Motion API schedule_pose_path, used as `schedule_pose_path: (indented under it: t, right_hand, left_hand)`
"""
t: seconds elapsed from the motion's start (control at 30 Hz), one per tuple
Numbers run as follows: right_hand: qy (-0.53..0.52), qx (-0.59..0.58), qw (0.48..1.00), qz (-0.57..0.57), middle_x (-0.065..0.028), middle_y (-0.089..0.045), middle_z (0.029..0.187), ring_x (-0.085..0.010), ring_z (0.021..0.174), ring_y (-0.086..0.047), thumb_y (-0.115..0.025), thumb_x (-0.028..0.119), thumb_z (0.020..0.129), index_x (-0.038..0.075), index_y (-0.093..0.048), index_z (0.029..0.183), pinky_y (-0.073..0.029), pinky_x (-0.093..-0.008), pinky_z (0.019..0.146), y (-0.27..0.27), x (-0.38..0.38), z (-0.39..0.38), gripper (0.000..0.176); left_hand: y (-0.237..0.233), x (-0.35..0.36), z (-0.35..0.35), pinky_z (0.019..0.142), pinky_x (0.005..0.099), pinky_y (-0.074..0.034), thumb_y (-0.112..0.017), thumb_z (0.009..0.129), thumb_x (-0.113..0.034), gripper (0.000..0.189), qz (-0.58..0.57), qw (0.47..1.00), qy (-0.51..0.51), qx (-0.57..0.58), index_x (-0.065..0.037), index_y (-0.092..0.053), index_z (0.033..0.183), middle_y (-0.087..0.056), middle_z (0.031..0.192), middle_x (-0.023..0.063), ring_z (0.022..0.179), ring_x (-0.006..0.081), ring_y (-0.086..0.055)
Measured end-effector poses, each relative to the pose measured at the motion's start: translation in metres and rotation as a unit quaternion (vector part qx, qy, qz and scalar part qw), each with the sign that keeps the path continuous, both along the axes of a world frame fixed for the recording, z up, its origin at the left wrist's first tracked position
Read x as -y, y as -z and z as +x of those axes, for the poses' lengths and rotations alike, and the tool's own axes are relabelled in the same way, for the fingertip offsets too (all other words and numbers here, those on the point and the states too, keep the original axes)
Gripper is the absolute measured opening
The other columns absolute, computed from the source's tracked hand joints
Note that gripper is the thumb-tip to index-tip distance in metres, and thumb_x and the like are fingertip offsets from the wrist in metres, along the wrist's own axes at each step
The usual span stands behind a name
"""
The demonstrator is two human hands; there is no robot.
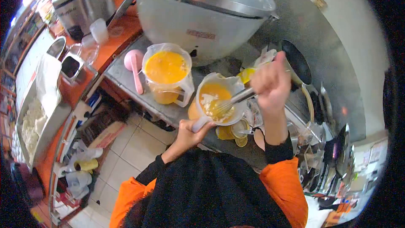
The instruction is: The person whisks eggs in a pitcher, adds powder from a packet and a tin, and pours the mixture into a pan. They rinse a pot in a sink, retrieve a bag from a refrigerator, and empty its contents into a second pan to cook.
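My left hand (188, 136) is wrapped round the handle of a translucent plastic measuring jug (201, 81). Inside that jug lies a yellow-orange liquid with white, powdery or frothy patches on top. A metal whisk (240, 96) slants down into the liquid, its wires partly under the surface. My right hand (271, 85) is closed round the upper end of the whisk, slightly blurred. Beside the jug on the left stands a second plastic jug (162, 86), fuller, with orange-yellow liquid. A pink ladle-like scoop (134, 61) rests left of it.
Behind the jugs stands a large metal pot (168, 17). Small yellow-lidded containers (228, 132) sit close to my jug. At right are a dark pan (296, 61) and crowded utensils. An orange counter (120, 38) on the left bears a metal tray (46, 131) of white stuff.
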State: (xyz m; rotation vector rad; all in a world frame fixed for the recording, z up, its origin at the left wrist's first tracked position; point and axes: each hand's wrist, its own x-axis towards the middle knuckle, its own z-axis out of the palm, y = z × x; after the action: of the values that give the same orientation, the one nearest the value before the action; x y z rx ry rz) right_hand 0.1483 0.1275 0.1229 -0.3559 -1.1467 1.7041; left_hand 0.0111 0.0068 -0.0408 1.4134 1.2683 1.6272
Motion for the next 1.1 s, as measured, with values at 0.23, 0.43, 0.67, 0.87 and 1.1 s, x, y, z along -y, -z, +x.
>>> schedule_pose_path:
  t: [0.23,0.43,0.67,0.87,1.1]
  right_hand:
    - [-0.029,0.188,0.966,0.174,0.0042,-0.025,0.043,-0.0104,0.034,-0.020,-0.030,0.034,0.096,0.015,-0.027,0.050,-0.019,-0.0259,0.035,0.005,0.008,-0.006,0.049]
    - [-0.010,0.180,0.981,0.068,0.0042,-0.023,0.042,-0.0083,0.034,-0.019,-0.029,0.033,0.096,0.016,-0.028,0.051,-0.017,-0.0245,0.035,0.029,0.006,-0.008,0.049]
    - [-0.009,0.058,0.998,-0.028,0.0044,-0.025,0.043,-0.0079,0.036,-0.023,-0.032,0.028,0.094,0.015,-0.031,0.053,-0.022,-0.0236,0.037,0.008,0.015,0.006,0.044]
    - [0.257,0.268,0.857,0.358,0.0039,-0.032,0.050,-0.0059,0.043,-0.031,-0.050,0.018,0.084,0.010,-0.041,0.060,-0.022,-0.0219,0.041,0.026,0.023,-0.013,0.027]
    - [-0.057,0.147,0.979,0.126,0.0020,-0.034,0.049,-0.0079,0.042,-0.031,-0.053,0.022,0.081,0.012,-0.037,0.062,-0.026,-0.0231,0.043,0.006,0.036,-0.023,0.027]
  left_hand:
    - [0.009,-0.003,0.001,0.039,0.0269,-0.037,-0.069,0.076,-0.015,0.018,0.004,1.000,0.005,0.013,0.000,-0.064,0.068,-0.052,0.048,0.0073,0.041,0.0083,-0.048]
    - [0.017,-0.005,0.001,0.039,0.0285,-0.037,-0.069,0.075,-0.016,0.016,0.043,0.998,0.015,0.037,-0.002,-0.065,0.070,-0.054,0.050,0.0096,0.038,0.0156,-0.049]
    - [0.021,-0.006,0.003,0.039,0.0286,-0.038,-0.070,0.074,-0.016,0.017,0.072,0.996,0.004,0.055,-0.002,-0.064,0.067,-0.055,0.051,0.0100,0.040,0.0172,-0.051]
    - [0.029,-0.009,0.007,0.039,0.0310,-0.038,-0.071,0.074,-0.019,0.022,0.072,0.994,-0.002,0.080,-0.003,-0.061,0.062,-0.053,0.050,0.0118,0.039,0.0212,-0.051]
    - [0.034,-0.011,0.013,0.038,0.0336,-0.038,-0.071,0.073,-0.021,0.028,0.123,0.989,-0.041,0.067,-0.003,-0.058,0.056,-0.053,0.049,0.0121,0.039,0.0245,-0.052]
